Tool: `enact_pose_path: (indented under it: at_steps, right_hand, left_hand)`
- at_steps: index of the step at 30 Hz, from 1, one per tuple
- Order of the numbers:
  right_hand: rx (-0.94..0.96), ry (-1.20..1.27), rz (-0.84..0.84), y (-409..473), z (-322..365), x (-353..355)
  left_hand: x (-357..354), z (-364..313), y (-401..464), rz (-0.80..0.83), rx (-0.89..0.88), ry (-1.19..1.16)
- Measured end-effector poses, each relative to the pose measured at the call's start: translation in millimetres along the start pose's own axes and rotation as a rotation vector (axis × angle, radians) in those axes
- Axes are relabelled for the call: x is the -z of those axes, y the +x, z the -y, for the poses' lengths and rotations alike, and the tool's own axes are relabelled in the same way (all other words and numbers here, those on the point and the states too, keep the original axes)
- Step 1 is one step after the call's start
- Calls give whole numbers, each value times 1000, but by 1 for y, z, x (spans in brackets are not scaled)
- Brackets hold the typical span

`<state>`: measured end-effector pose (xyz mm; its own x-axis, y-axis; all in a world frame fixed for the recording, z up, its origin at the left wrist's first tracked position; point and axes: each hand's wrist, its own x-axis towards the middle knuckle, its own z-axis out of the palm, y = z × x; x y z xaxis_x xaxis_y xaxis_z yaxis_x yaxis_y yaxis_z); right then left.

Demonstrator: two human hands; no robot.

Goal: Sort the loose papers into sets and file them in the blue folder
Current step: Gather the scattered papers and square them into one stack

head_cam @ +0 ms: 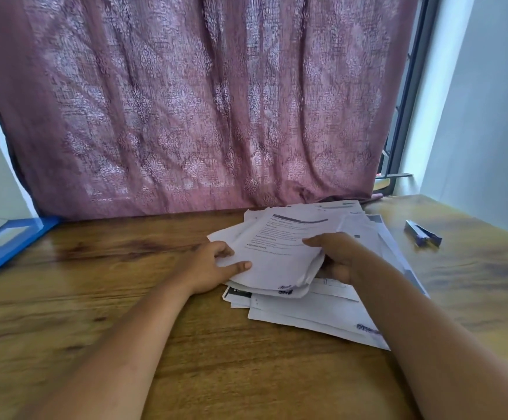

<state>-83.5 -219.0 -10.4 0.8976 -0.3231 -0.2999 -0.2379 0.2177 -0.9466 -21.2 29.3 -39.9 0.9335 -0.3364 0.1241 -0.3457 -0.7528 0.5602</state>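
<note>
**Lifting the top sheets clear of the heap**

Wooden worktop (101, 301) runs up to a mauve patterned curtain (186, 110), and the loose papers (313, 310) lie in an untidy heap at about 2 o'clock from the near middle of the worktop. The blue folder (1, 247) sits well apart at 9 o'clock, against the left edge, partly out of frame. A small stapler (423, 234) rests at 3 o'clock, clear of the heap.

Both hands hold a small bundle of printed sheets (277, 253) on top of the heap. The left hand (213, 268) pinches its left edge, thumb on top and fingers tucked under. The right hand (337, 259) closes on the right edge, thumb over the page; its fingers below are mostly hidden.

The step looks like separating one set. To do it well, I would keep both grips near the edges so the heading stays readable, lift level so no lower sheet drags along, then square the bundle against the worktop. The bare wood toward 9 o'clock, between heap and folder, seems the sensible place to lay it.
</note>
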Motion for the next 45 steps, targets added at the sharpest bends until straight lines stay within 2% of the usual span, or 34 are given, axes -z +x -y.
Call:
enact_pose_path:
  at_steps: [2, 4, 7, 10, 11, 13, 16, 19, 21, 24, 26, 28, 30, 31, 33, 35, 37, 39, 42, 45]
  right_hand:
    - [68, -150, -40, 1, -1, -2]
    - [141, -284, -99, -1, 2, -1]
    - [132, -154, 15, -2, 12, 15]
    - [157, -89, 157, -12, 27, 28]
    - [179, -118, 179, -14, 30, 29]
    - [212, -107, 194, -17, 30, 24]
    - [254, 40, 73, -13, 24, 15]
    - [253, -49, -141, -4, 22, 17]
    - [176, -226, -117, -4, 20, 19]
    - [68, -576, -18, -8, 16, 19]
    - [114, -699, -112, -8, 19, 19]
    - [212, -674, -230, -6, 24, 24]
    - [298, -549, -333, -4, 32, 31]
    - [320, -502, -366, -3, 34, 36]
    - [299, -569, -388, 0, 33, 44]
    - [196, -891, -360, 0, 27, 46]
    - [111, -1123, -362, 5, 16, 40]
    - [77, -1033, -334, 8, 10, 31]
    - [90, -795, -239, 20, 9, 25]
    - [112, -497, -126, 27, 2, 30]
  left_hand:
    - [1, 1, -1, -30, -3, -94]
    - [1, 3, 0, -145, -1, -71]
    - [6, 5, 2, -331, 110, 6]
    - [17, 4, 1, -452, 201, -170]
    - [20, 6, 4, -457, 209, -285]
    - [28, 0, 1, -366, 236, -478]
    - [30, -14, -5, -162, 241, -761]
    - [22, -31, -14, -27, 137, -858]
    - [12, -42, -19, 25, 92, -839]
    - [-3, -54, -24, -17, 84, -833]
    - [-9, -54, -26, -97, 70, -895]
    - [-9, -53, -26, -171, 37, -1033]
    - [-8, -51, -22, -240, 15, -1163]
    - [-9, -49, -21, -263, 8, -1153]
    - [-15, -40, -15, -252, 15, -937]
    - [-20, -30, -13, -189, 52, -615]
    - [-22, -25, -12, -125, 104, -522]
    - [-20, -30, -15, -77, 115, -559]
    - [-18, -34, -15, -86, 97, -447]
    - [-1, -35, -16, -95, 250, -451]
